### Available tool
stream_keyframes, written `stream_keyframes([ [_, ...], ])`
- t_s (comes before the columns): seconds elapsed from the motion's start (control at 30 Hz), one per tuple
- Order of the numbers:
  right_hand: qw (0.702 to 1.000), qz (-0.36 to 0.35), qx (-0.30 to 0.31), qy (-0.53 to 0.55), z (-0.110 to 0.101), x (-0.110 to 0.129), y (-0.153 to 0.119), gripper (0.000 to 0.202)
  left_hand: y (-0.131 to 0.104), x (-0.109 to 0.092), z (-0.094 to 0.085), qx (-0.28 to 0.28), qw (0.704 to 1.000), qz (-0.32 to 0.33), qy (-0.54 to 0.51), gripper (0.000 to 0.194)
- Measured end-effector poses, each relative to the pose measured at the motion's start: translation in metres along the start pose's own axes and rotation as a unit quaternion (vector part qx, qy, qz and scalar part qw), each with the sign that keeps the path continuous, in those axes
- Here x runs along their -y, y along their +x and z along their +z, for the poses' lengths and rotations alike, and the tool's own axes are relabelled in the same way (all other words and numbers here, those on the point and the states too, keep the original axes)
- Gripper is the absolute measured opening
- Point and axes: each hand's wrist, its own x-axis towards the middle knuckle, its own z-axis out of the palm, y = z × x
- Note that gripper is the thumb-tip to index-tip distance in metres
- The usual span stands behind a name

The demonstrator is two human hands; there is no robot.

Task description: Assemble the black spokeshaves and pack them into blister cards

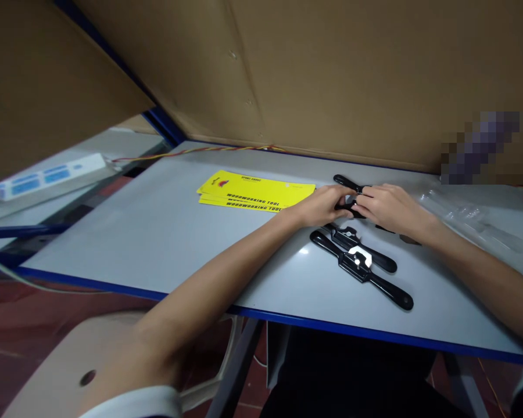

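Several black spokeshaves lie side by side on the table. The nearest spokeshave (387, 288) lies slantwise, with a shiny metal blade plate at its middle. Close behind it is a second spokeshave (381, 261), partly overlapped in view. My left hand (329, 204) and my right hand (387, 206) meet farther back, fingers closed on another black spokeshave (352, 210), whose middle they mostly hide. Beyond my fingertips the handle of one more spokeshave (346, 183) sticks out. Left of my left hand, yellow printed cards (253, 188) reading "woodworking tool" lie in a loose stack.
Clear plastic bags (475, 223) lie to the right, beside my right forearm. A cardboard wall (309, 75) closes off the back of the table (135, 232). A twisted wire (192, 151) follows the back edge. At left is a power strip (52, 176); below, a plastic stool (70, 360).
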Motion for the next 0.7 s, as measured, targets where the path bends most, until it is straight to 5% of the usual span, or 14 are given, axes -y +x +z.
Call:
stream_keyframes([
  [0.2,0.993,0.029,0.026,0.112,-0.005,0.0,-0.004,0.027,0.0,0.001,0.002,-0.006,1.0,-0.006,0.004,0.046],
  [0.5,0.999,-0.037,-0.025,0.021,-0.005,-0.009,-0.005,0.017,-0.001,0.001,0.002,-0.011,1.0,-0.003,0.006,0.042],
  [0.7,0.999,0.01,-0.032,0.034,0.003,0.003,0.001,0.032,0.0,0.003,0.002,-0.009,1.0,-0.001,0.007,0.045],
])
